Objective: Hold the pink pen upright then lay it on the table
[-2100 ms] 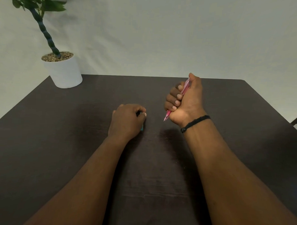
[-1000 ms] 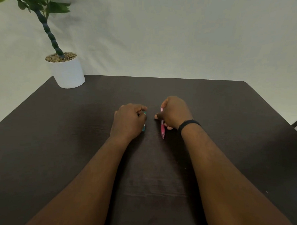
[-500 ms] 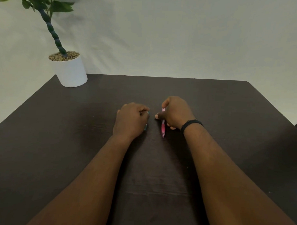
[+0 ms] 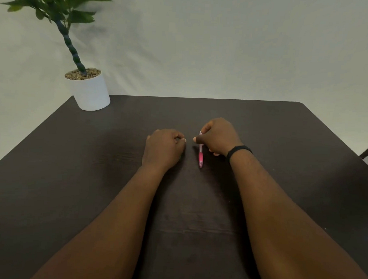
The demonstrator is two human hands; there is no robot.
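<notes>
Since the right hand [image 4: 218, 138] pinches that light, stiff, slick pen [image 4: 200, 155] mid-barrel, I'd grab the rubber grip instead, while the left hand [image 4: 163, 148] curls over something mostly hidden.

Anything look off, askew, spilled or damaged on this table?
Nothing stands out. The right hand holds a pink pen low over the dark table; the left hand is curled over a small, mostly hidden thing. The potted plant stands upright, nothing spilled.
</notes>
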